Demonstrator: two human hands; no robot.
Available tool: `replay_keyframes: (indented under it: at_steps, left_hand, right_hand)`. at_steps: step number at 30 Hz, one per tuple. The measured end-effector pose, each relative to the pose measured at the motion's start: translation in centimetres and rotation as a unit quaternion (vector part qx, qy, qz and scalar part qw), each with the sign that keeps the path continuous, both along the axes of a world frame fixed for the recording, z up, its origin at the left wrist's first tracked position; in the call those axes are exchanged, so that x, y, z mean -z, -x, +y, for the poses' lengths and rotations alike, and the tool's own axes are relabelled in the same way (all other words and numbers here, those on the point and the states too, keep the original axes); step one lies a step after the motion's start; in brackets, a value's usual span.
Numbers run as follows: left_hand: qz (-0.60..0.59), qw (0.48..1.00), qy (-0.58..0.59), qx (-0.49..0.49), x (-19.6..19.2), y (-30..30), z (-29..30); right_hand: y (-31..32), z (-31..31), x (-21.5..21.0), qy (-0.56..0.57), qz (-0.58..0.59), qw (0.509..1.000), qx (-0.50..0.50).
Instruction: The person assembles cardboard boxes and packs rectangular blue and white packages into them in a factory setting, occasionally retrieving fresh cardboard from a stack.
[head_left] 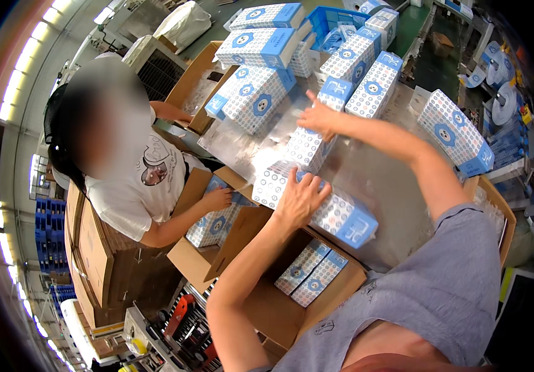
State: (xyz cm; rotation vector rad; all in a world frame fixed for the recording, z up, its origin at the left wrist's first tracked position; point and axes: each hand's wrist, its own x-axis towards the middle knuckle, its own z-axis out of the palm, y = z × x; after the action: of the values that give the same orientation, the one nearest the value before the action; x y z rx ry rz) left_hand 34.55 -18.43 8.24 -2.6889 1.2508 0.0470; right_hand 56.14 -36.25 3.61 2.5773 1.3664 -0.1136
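My left hand (304,199) lies over the top of a long white-and-blue printed pack (346,214), its bent fingers gripping it. This pack rests at the table's near edge, beside an open cardboard box (267,307) holding two similar packs (310,273). Farther off, my right hand (321,118) reaches over another long pack (307,149), fingers apart and the index finger stretched out. Whether its fingertips touch that pack, I cannot tell. More packs of the same print, among them a long one (373,87), lie just beyond my right hand.
Across on the left, a co-worker (149,161) has a hand at a second carton (196,260) with packs inside. Stacked packs (258,46) and a blue basket (319,25) stand on the far side of the metal table (397,161). A lone pack (456,133) leans at right near printed film rolls (505,102).
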Motion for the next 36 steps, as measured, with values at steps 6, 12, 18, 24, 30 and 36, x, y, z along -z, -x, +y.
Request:
replay_keyframes:
  at_steps: [6,12,18,24,30,36]
  left_hand:
    - [-0.007,0.935,0.245,-0.258,-13.5,10.9,6.8]
    - [0.266,0.436,0.722,-0.467,-4.3,28.0,10.5]
    - [0.102,0.738,0.382,-0.547,7.7,34.2,8.9]
    - [0.474,0.804,0.098,-0.345,24.3,28.5,9.3]
    - [0.417,0.767,0.078,-0.48,35.1,30.5,12.8]
    - [0.441,0.712,0.144,-0.527,31.9,30.3,13.6]
  right_hand:
    - [8.0,4.6,3.2,-0.109,0.084,0.99,0.024]
    - [8.6,1.4,1.0,-0.251,0.227,0.932,0.128]
    - [13.5,-0.7,-6.8,-0.627,0.492,0.592,0.118]
    - [26.1,4.0,-7.0,-0.548,0.628,0.553,-0.026]
    - [36.3,15.1,2.5,-0.229,0.149,0.934,-0.231]
    - [36.4,20.1,26.7,-0.158,0.071,0.971,-0.166]
